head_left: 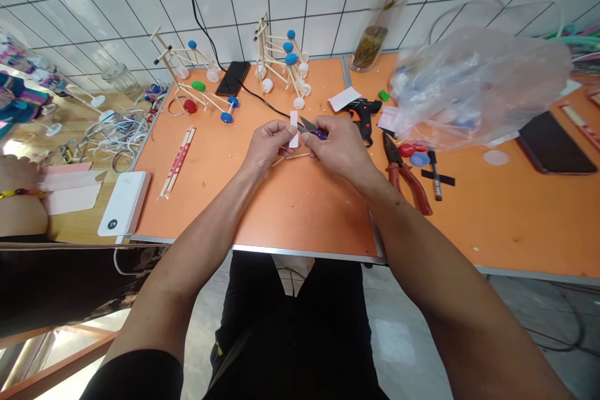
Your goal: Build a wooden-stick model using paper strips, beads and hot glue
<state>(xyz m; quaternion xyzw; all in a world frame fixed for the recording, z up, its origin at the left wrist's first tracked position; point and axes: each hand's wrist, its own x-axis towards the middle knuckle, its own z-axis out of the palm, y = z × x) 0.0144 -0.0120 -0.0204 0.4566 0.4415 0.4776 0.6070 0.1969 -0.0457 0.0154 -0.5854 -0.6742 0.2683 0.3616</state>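
My left hand (pixel 268 142) pinches paper strip (pixel 294 127), long axis fore-and-aft; my right hand (pixel 341 142) grips scissors (pixel 319 134), blades toward strip. Wrapper (pixel 179 159) print illegible.

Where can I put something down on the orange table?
Bare tabletop shows between your left forearm and right forearm, and in front of the big phone. It's crowded around the glue gun, pliers and plastic bag.

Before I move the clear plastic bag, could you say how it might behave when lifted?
The bag will probably sag and change shape, since its film looks thin and crumpled. Its contents may shift, as they show as a jumble inside. It may be light for its size, as much looks puffed and see-through.
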